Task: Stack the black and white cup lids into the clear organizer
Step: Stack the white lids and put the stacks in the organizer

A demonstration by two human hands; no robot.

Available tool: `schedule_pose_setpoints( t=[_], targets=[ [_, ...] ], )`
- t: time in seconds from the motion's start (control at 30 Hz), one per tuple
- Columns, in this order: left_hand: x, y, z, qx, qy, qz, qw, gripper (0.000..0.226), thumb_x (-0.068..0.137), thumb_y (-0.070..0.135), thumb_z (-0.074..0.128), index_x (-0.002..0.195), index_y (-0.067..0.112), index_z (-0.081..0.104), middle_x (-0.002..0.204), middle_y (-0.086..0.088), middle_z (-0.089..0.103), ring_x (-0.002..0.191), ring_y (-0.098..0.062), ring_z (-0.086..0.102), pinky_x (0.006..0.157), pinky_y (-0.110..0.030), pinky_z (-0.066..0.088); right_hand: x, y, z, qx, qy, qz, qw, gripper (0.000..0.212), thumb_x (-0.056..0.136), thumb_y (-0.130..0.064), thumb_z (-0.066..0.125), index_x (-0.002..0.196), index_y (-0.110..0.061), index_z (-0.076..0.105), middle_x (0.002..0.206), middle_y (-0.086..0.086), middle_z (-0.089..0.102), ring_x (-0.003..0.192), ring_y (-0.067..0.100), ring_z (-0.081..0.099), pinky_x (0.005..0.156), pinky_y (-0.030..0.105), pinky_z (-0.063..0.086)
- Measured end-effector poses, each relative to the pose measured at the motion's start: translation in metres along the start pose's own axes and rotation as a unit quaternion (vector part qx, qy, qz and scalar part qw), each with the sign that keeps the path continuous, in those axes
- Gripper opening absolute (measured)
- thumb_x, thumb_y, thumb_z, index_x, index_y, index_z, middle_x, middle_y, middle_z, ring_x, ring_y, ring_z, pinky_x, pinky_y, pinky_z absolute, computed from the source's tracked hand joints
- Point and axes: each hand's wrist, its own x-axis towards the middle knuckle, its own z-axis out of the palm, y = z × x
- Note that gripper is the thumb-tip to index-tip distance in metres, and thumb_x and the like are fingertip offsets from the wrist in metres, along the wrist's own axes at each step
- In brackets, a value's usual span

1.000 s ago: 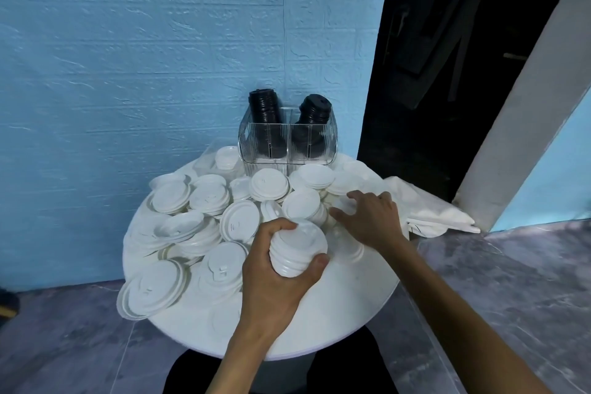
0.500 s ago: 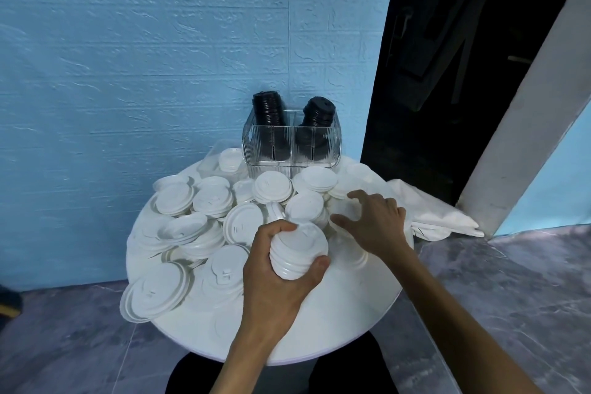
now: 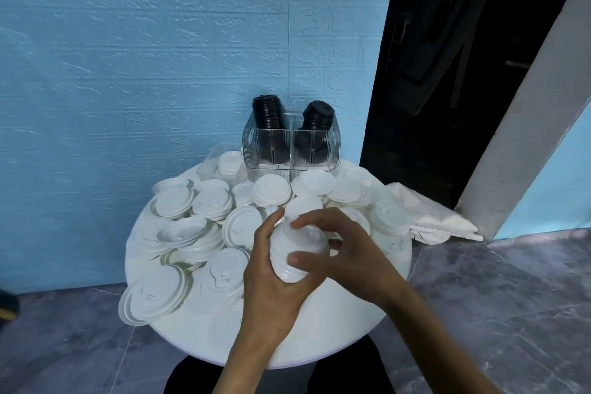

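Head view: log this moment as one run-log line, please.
left hand: grips white lid stack | right hand: grips same stack | clear organizer: two black lid stacks inside | table: loose white lids

hidden: lid stack (image 3: 299, 253) partly behind hands | organizer (image 3: 289, 147) base behind lids

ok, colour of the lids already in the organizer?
Black: two stacks of black lids in the clear organizer, seen in the head view.

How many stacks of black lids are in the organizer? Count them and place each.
2. One black stack stands in the left compartment of the clear organizer, one black stack leans in the right. The ribbed walls may hide more.
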Motion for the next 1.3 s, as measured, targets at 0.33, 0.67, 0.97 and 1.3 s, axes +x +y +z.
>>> schedule_pose_setpoints(
  t=[0.33, 0.67, 0.97, 1.3],
  targets=[
    [-0.005, -0.005, 0.008, 0.003, -0.001, -0.014, 1.0, 0.068, 0.06, 0.035, 0.091, 0.119, 0.036, 0.057, 0.114, 0.028, 0.065, 0.106, -0.003, 0.063, 0.079, -0.005, 0.045, -0.001, 0.005, -0.012, 0.005, -0.055, 0.02, 0.998, 0.068, 0.068, -0.025, 0.094, 0.122, -0.04, 0.055, 0.109, -0.025, 0.067, 0.104, -0.004, 0.064, 0.084, 0.012, 0.052],
    [0.008, -0.003, 0.022, -0.019, -0.02, -0.008, 1.0, 0.063, 0.067, 0.018, 0.095, 0.115, 0.031, 0.056, 0.104, 0.027, 0.066, 0.096, -0.002, 0.063, 0.076, -0.008, 0.046, 0.053, 0.08, -0.052, -0.272, 0.127, 0.056, 0.952, 0.049, 0.085, -0.053, 0.074, 0.126, -0.03, 0.064, 0.129, -0.01, 0.065, 0.108, 0.013, 0.06, 0.093, 0.033, 0.05],
    [0.014, -0.004, 0.03, -0.051, -0.019, 0.0, 0.999, 0.066, 0.059, 0.049, 0.087, 0.116, 0.037, 0.056, 0.112, 0.023, 0.066, 0.103, -0.006, 0.064, 0.081, -0.01, 0.047, 0.061, 0.104, -0.049, -0.401, 0.037, 0.094, 0.91, 0.076, 0.08, -0.068, 0.069, 0.143, -0.029, 0.051, 0.145, 0.002, 0.054, 0.124, 0.03, 0.045, 0.103, 0.039, 0.034],
    [0.02, -0.007, 0.033, -0.046, -0.013, 0.01, 0.999, 0.068, 0.061, 0.053, 0.084, 0.12, 0.043, 0.053, 0.122, 0.027, 0.063, 0.117, -0.002, 0.06, 0.092, -0.008, 0.043, 0.045, 0.052, -0.053, -0.164, 0.132, 0.041, 0.977, 0.069, 0.06, -0.09, 0.062, 0.118, -0.052, 0.058, 0.123, -0.025, 0.061, 0.108, 0.009, 0.056, 0.098, 0.042, 0.049]
  ],
)
